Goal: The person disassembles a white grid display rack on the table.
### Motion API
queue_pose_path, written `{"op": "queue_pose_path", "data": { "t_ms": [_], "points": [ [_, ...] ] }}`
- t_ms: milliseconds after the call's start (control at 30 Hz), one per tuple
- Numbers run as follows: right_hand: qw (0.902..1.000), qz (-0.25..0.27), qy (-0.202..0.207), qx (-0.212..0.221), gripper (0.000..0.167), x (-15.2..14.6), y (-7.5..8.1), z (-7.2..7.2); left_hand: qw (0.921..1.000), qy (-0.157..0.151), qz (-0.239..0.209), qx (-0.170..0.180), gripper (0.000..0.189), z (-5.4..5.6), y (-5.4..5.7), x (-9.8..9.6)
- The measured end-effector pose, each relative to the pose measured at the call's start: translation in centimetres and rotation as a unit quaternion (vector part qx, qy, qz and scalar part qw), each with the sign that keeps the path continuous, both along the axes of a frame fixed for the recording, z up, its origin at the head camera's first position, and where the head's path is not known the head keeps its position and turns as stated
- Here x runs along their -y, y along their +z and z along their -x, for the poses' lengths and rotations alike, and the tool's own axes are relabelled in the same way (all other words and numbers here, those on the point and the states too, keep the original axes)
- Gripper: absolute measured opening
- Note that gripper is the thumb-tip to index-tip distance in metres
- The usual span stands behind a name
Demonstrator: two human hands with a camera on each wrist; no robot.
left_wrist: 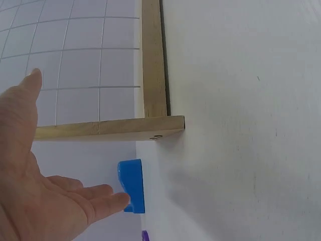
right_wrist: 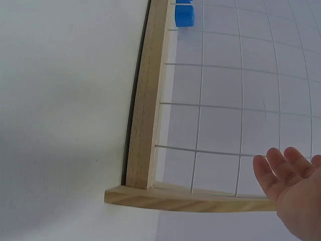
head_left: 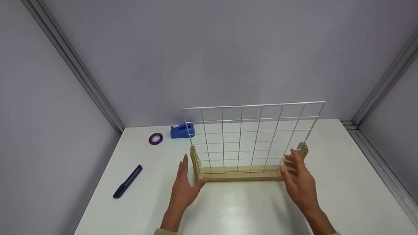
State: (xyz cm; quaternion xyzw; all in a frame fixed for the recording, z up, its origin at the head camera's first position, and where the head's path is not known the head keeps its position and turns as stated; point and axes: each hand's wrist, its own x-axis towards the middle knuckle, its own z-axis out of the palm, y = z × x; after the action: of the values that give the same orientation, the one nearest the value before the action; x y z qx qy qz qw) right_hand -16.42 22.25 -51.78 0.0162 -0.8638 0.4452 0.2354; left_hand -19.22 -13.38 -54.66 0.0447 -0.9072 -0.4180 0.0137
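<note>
A white wire grid (head_left: 241, 120) stands upright in a pale wooden frame with a long base bar (head_left: 243, 177). Wooden side pieces rise at the bar's two ends. Beside the left side piece (head_left: 195, 161) is my left hand (head_left: 184, 191), fingers extended and thumb spread toward the base bar; it holds nothing. At the other end, my right hand (head_left: 302, 187) is by the right side piece (head_left: 304, 151), its fingers loosely bent and partly covering the piece from above. In the right wrist view, its fingertips (right_wrist: 261, 163) overlap the grid and grip nothing.
A blue tape dispenser (head_left: 182, 131) sits behind the grid's left edge, with a purple tape roll (head_left: 155, 138) to its left. Farther forward on the left lies a dark marker pen (head_left: 128, 181). Grey walls (head_left: 209, 58) enclose the white table (head_left: 228, 209).
</note>
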Motion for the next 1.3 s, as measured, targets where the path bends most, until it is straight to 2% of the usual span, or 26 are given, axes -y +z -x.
{"op": "queue_pose_path", "data": {
  "t_ms": [100, 367, 533, 767, 967, 1133, 1300],
  "points": [
    [0.9999, 0.011, 0.006, 0.01, 0.068, 0.8, -0.1, 0.7, 0.9997, -0.008, -0.023, -0.006, 0.104, 0.7, -0.1, -0.1],
    [0.9965, 0.065, 0.034, 0.041, 0.068, 2.3, -0.3, 2.3, 0.9971, -0.012, -0.074, 0.017, 0.104, 2.0, -0.1, -0.7],
    [0.994, 0.077, 0.045, 0.062, 0.068, 2.8, -1.0, 2.5, 0.9958, -0.009, -0.088, 0.024, 0.1, 2.0, -0.3, -0.9],
    [0.9924, 0.085, 0.054, 0.07, 0.07, 3.5, -1.6, 2.8, 0.992, -0.015, -0.122, 0.026, 0.104, 2.1, -0.6, -1.0],
    [0.9911, 0.093, 0.06, 0.074, 0.07, 3.7, -2.0, 2.9, 0.9916, -0.012, -0.127, 0.024, 0.104, 2.2, -1.0, -1.4],
    [0.9917, 0.104, 0.052, 0.056, 0.068, 4.0, -2.2, 3.0, 0.9919, -0.017, -0.126, 0.005, 0.102, 2.3, -1.3, -1.7],
    [0.9895, 0.121, 0.048, 0.063, 0.073, 4.6, -3.0, 3.4, 0.9911, -0.009, -0.132, -0.012, 0.095, 2.3, -1.6, -1.6]
  ]
}}
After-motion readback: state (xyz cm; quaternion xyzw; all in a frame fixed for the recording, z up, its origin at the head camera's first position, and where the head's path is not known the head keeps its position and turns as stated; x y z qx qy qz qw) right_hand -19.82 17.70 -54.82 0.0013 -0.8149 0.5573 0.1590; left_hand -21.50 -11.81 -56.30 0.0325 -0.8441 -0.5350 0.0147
